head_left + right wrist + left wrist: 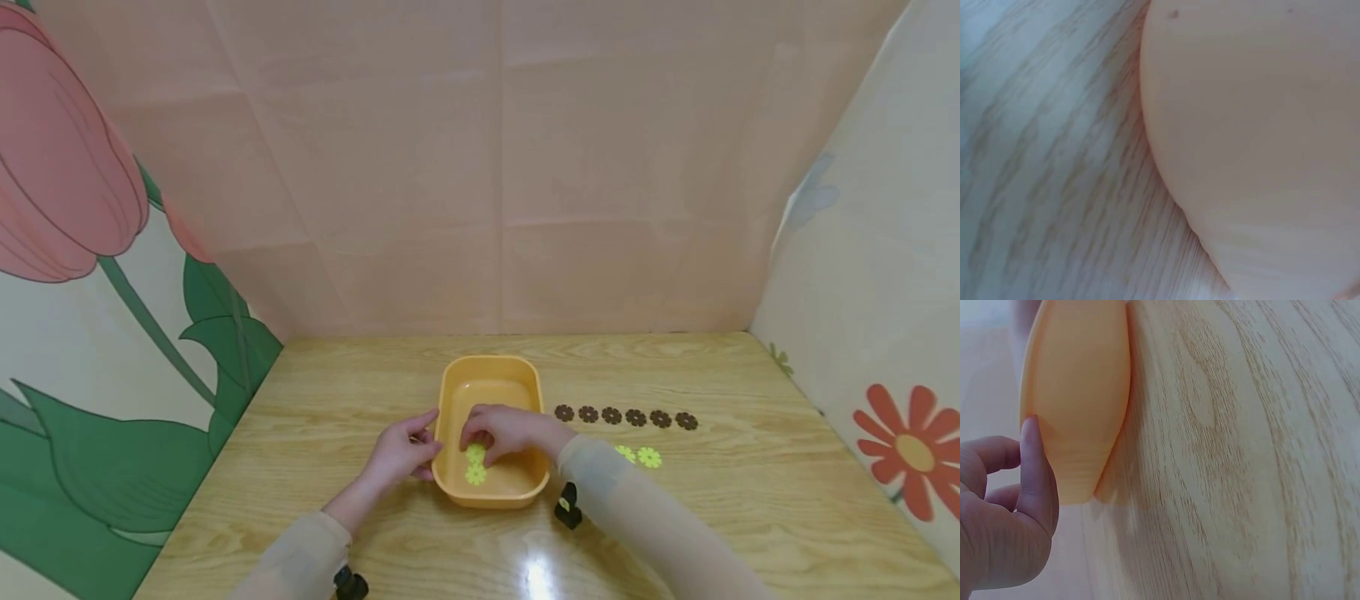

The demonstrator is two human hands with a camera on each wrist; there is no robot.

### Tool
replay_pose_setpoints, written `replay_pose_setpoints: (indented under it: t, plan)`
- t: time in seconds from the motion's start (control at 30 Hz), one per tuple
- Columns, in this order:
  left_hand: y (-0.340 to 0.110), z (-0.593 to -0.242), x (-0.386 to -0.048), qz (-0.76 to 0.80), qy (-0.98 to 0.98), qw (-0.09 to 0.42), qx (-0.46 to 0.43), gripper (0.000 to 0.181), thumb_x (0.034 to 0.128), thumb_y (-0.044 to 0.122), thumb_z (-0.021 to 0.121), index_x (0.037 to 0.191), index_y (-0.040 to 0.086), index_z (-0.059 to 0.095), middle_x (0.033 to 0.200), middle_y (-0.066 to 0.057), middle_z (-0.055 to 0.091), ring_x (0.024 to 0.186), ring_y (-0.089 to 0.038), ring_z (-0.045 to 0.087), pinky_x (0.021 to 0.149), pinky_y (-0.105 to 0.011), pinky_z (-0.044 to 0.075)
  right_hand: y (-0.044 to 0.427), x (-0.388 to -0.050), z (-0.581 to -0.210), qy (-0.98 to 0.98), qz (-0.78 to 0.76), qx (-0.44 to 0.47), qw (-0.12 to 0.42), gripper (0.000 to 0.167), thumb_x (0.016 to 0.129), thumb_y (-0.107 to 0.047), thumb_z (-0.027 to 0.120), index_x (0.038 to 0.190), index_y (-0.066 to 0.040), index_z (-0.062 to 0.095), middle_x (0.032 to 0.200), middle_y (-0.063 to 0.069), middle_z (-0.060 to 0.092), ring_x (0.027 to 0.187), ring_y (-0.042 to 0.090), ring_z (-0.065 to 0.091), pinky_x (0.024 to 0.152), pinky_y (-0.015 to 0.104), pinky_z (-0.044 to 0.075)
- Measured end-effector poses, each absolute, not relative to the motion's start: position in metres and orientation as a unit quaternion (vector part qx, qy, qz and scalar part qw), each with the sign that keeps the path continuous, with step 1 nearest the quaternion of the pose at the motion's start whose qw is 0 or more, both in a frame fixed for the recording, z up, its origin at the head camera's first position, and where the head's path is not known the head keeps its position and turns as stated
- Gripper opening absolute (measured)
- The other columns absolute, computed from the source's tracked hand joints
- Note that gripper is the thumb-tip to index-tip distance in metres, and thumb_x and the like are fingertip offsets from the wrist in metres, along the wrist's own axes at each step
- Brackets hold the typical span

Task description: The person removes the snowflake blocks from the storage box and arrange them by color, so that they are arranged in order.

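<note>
An orange plastic basin [491, 497] stands on the table. My left hand [405, 450] holds its left side, with a fingertip [1032, 434] against the outer wall near the rim. Inside the basin, my right hand [510, 429] reaches down from the right, its fingers bent around a yellow flower-shaped piece [476, 455]. Whether it pinches that piece cannot be made out. Closer to the near end of the basin lies another yellow flower piece [476, 475]. In the right wrist view, the basin's pale outer wall [1260, 137] fills most of the picture and the hand's grasp is hidden.
On the wooden table [360, 375], several brown flower pieces [612, 415] form a row right of the basin. Below that row are yellow flower pieces [649, 457], partly covered by my right sleeve [630, 500]. A pink-beige backdrop [525, 208] and flower-printed side panels [911, 450] enclose the table.
</note>
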State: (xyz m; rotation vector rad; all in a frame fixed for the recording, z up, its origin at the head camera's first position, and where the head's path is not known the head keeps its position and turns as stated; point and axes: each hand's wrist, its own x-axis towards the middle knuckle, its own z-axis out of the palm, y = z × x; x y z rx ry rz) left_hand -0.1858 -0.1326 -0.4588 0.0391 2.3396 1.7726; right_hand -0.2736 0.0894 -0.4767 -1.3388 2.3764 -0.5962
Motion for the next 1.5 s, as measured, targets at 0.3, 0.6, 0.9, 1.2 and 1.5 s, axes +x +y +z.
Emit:
replay_pose_setpoints:
  t: [0.3,0.6,0.9,1.2,1.5]
  plan:
    - [-0.1304,-0.4558,-0.1836,0.604,0.790,0.102,0.009,0.059,0.0896,-0.002,0.068,0.145,0.002,0.048,0.090,-0.011,0.054,0.068,-0.018,0.058,0.058,-0.038,0.062,0.0872,-0.2740,-0.4781,0.843,-0.224,-0.454,0.181,0.029,0.079,-0.007,0.083,0.105,-0.014,0.070,0.098,-0.007,0.056,0.087,0.006,0.054,0.079,0.018,0.051]
    - [-0.1321,-0.4576,-0.1850,0.600,0.793,0.105,0.013,0.059,0.0898,-0.002,0.067,0.146,0.002,0.047,0.090,-0.012,0.054,0.067,-0.018,0.058,0.057,-0.036,0.062,0.0851,-0.2719,-0.4758,0.843,-0.210,-0.465,0.169,0.025,0.079,-0.007,0.082,0.099,-0.012,0.068,0.094,-0.004,0.058,0.085,0.007,0.053,0.077,0.018,0.050]
    - [-0.1332,-0.4578,-0.1851,0.600,0.793,0.107,0.018,0.059,0.0896,-0.001,0.067,0.146,0.001,0.047,0.089,-0.011,0.054,0.067,-0.018,0.058,0.058,-0.035,0.062,0.0842,-0.2716,-0.4740,0.834,-0.226,-0.472,0.174,0.028,0.079,-0.004,0.082,0.098,-0.014,0.065,0.090,-0.004,0.061,0.084,0.010,0.054,0.076,0.020,0.048]
    - [-0.1329,-0.4575,-0.1853,0.595,0.796,0.108,0.016,0.060,0.0896,-0.001,0.067,0.146,0.002,0.047,0.089,-0.011,0.054,0.067,-0.018,0.058,0.058,-0.035,0.062,0.0862,-0.2699,-0.4732,0.840,-0.216,-0.465,0.177,0.026,0.083,-0.009,0.079,0.103,-0.020,0.065,0.079,-0.007,0.059,0.074,0.007,0.051,0.067,0.020,0.047]
    - [-0.1323,-0.4581,-0.1852,0.596,0.796,0.106,0.017,0.060,0.0899,-0.001,0.067,0.146,0.002,0.046,0.090,-0.011,0.055,0.067,-0.018,0.058,0.059,-0.036,0.062,0.0859,-0.2701,-0.4728,0.844,-0.249,-0.443,0.172,0.022,0.085,-0.011,0.078,0.101,-0.021,0.068,0.080,-0.012,0.059,0.076,0.005,0.053,0.070,0.022,0.049]
